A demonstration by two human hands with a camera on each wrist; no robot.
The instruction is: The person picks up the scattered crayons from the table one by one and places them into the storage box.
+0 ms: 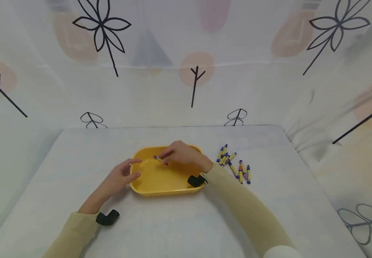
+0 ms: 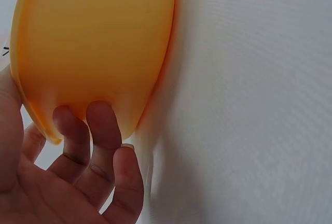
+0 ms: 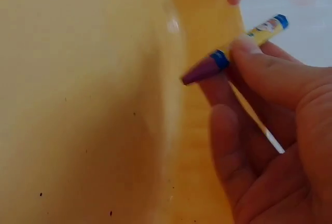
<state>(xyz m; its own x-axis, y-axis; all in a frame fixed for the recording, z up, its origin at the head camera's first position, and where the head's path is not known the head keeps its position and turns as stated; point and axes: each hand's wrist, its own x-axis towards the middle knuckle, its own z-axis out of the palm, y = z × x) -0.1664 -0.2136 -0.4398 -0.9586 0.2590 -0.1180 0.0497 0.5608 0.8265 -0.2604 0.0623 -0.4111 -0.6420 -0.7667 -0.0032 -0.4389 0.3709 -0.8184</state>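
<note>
A shallow yellow tray (image 1: pixel 160 179) with rounded corners lies on the table. My left hand (image 1: pixel 121 177) holds its left end; in the left wrist view, the fingers (image 2: pixel 104 125) bend against the outer wall (image 2: pixel 98 42), and the thumb side is up at the rim. Over the tray, my right hand (image 1: pixel 180 156) pinches a crayon (image 1: pixel 157 158) between thumb and fingers. Close up in the right wrist view, this crayon (image 3: pixel 205 69) has a purple tip and a yellow wrapper with blue bands, tilted above the tray's inner surface (image 3: pixel 78 79).
To the right of the tray, several crayons (image 1: pixel 233 171) in yellow wrappers lie in a loose pile on the white tablecloth (image 1: pixel 160 225). Behind the table hangs a pale patterned cloth (image 1: pixel 156 93). Each wrist carries a black strap piece (image 1: pixel 107 218).
</note>
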